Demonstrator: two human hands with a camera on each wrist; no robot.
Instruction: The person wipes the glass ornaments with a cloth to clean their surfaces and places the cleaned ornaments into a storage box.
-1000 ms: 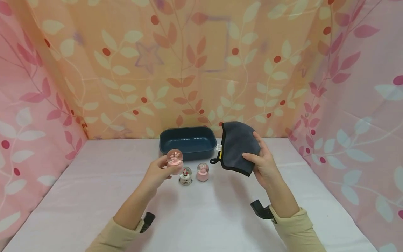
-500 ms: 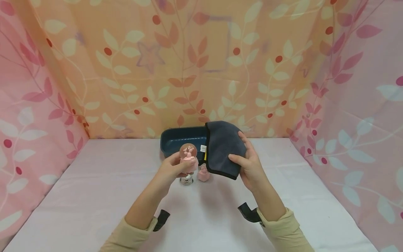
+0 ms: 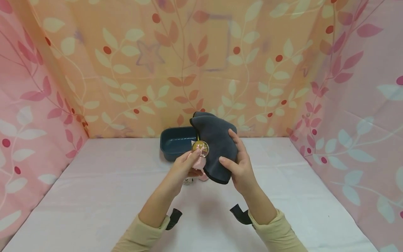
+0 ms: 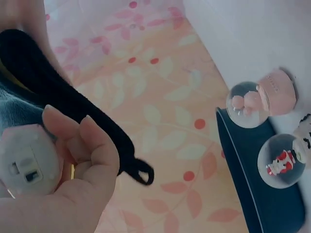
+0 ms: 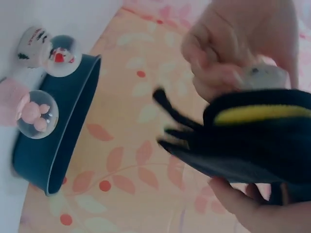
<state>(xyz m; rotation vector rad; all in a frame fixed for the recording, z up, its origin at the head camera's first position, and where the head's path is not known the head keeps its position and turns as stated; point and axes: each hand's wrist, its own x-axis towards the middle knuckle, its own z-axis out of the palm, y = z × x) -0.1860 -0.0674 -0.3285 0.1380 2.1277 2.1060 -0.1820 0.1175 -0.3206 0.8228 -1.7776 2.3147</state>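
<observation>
My left hand (image 3: 176,175) pinches a pink snow globe (image 3: 199,163), tilted so its pale base (image 4: 29,160) with a small switch shows in the left wrist view. In my right hand (image 3: 242,171) is a folded grey cloth (image 3: 217,136) with black edging, a black loop (image 4: 144,172) and a yellow inner side (image 5: 262,114). The globe's dome is right at the cloth's left edge, above the table. Behind my hands stand a second pink snow globe (image 4: 278,92) and a white one with a red figure inside (image 4: 282,161), both mostly hidden in the head view.
A dark blue rectangular dish (image 3: 176,154) stands at the back of the white-covered table (image 3: 94,196), its right part covered by the cloth in the head view. Leaf-patterned fabric walls (image 3: 122,87) enclose the back and sides.
Both hands have come together over the middle. My left hand moved right with the pink snow globe, and my right hand moved left with the cloth, which now folds toward the globe.
</observation>
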